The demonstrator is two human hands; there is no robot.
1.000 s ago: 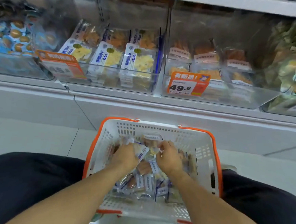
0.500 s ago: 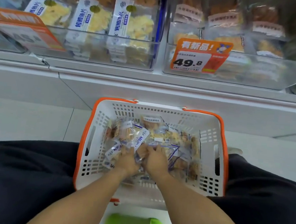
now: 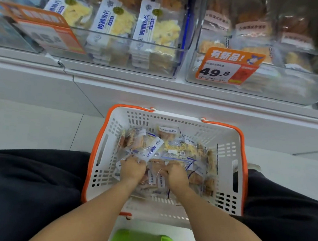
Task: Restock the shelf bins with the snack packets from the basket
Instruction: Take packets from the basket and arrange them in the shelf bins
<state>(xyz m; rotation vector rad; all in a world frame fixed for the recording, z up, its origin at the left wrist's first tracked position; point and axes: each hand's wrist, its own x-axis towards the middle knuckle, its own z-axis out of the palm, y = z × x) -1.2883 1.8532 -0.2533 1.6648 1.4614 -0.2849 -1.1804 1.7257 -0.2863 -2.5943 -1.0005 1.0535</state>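
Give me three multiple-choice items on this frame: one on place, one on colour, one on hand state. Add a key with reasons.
1. Where is the white slotted plastic basket?
A. on the shelf
B. on the floor between the person's knees, below the clear shelf bins
C. hanging from a hook

2. What colour is the basket's rim trim?
A. orange
B. blue
C. black

3. What are the left hand and right hand doing?
A. both resting flat on the shelf
B. one lifting a price tag
C. both curled in a grip among the clear snack packets in the basket

Key: 1 B, the basket sits low between the dark trouser legs, with the bins above it. 2 A, an orange band runs along its top edge. 3 C, both sets of fingers are bent into the packet pile.
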